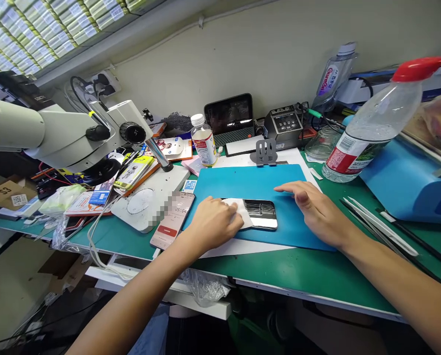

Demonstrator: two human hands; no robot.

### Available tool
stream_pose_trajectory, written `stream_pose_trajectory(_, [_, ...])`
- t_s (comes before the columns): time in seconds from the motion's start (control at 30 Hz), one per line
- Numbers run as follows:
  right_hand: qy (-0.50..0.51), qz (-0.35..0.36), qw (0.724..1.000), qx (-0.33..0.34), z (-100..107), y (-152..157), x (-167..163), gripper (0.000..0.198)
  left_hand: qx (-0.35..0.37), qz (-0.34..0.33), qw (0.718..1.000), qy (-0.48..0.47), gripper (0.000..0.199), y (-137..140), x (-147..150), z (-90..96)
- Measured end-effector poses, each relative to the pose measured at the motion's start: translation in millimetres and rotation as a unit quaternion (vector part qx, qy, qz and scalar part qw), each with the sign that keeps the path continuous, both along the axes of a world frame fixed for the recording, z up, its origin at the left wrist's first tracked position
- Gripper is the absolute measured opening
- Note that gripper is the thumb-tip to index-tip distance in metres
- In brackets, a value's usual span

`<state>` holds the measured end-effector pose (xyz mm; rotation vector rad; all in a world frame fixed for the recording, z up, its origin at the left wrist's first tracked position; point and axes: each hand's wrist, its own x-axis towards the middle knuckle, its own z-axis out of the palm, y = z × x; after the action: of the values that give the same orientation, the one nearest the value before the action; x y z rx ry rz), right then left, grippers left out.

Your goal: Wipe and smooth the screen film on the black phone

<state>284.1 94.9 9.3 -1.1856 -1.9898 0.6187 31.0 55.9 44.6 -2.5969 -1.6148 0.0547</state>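
Note:
A smartphone (263, 215) with a dark, reflective face lies flat on the blue mat (250, 180). My left hand (216, 222) presses a white wipe (244, 213) onto the phone's left part, its fingers curled over the wipe. The wipe and hand hide that end of the phone. To the right, my right hand (318, 212) hovers over the mat's edge, fingers stretched out and nothing in them. A second phone (174, 219), its screen lit with 05:04, rests left of the mat.
A microscope (76, 133) on a white base (146, 197) stands at left. Behind the mat are a small bottle (203, 140), a grey stand (265, 152) and a black device (284, 125). At right are a red-capped bottle (372, 128) and tweezers (381, 224).

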Motion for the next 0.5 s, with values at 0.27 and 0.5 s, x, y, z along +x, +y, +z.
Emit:
stream_pose_trajectory(0.27, [-0.003,0.016,1.0,-0.013,-3,2,-3,0.071,-0.006,0.007,1.0,0.007,0.03,7,5,1.6])
stream_pose_trajectory(0.5, [-0.004,0.002,1.0,-0.003,0,1,-1,0.075,-0.019,-0.01,1.0,0.001,0.031,5,4,1.2])
